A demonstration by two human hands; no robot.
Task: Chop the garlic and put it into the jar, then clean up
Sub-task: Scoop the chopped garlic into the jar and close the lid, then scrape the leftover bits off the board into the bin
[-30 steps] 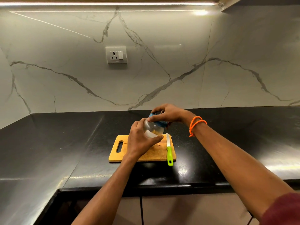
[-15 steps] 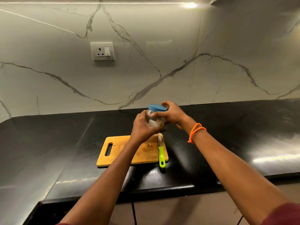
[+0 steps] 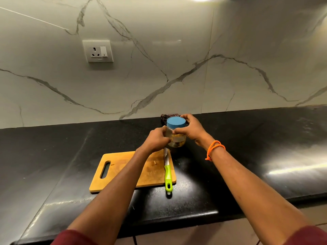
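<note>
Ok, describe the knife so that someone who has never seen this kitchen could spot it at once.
Start at the black counter under the marble wall, then find the wooden chopping board near its front edge. The knife lies along the board's right edge, blade pointing toward the wall, handle end hanging over the front edge. Its bright green handle is the only green thing there.

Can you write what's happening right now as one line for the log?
left hand: grips jar | right hand: grips jar | blue lid: on | knife: lying on cutting board
</note>
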